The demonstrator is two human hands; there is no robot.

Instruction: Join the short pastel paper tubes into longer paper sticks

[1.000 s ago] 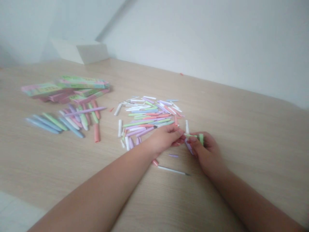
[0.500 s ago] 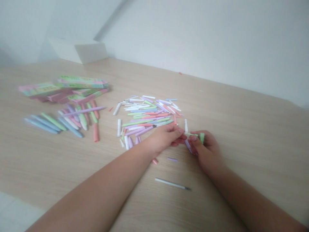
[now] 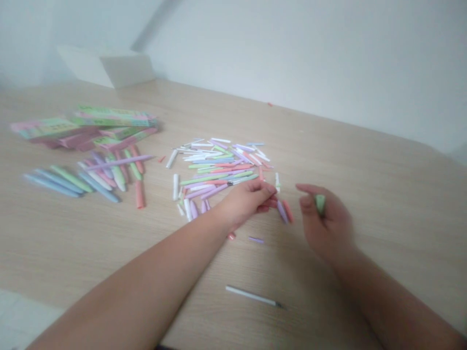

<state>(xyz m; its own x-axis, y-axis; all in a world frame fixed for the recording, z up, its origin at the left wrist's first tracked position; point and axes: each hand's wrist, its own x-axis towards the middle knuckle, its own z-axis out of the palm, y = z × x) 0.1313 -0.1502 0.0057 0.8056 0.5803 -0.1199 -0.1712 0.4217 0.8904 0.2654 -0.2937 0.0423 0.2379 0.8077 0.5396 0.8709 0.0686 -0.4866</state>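
Note:
My left hand is closed in a pinch at the right edge of a pile of pen parts. Whatever lies between its fingertips is too small to make out; a small white and green piece shows just beyond them. My right hand, somewhat blurred, holds a short green pen part against the palm, with thumb and index finger apart. Between the hands lie a purple pen part and a coral one. Nearer to me rests a pen refill with a dark tip.
Several pens in pastel colours lie to the left, with a coral tube beside them. Green and pink boxes are stacked behind. A white box-like object stands by the wall. A purple clip-like piece lies near my left wrist.
My right hand has moved right, away from my left, its thumb and index finger parting while it keeps the green pen part. The coral part between the hands is now uncovered. The view has shifted slightly.

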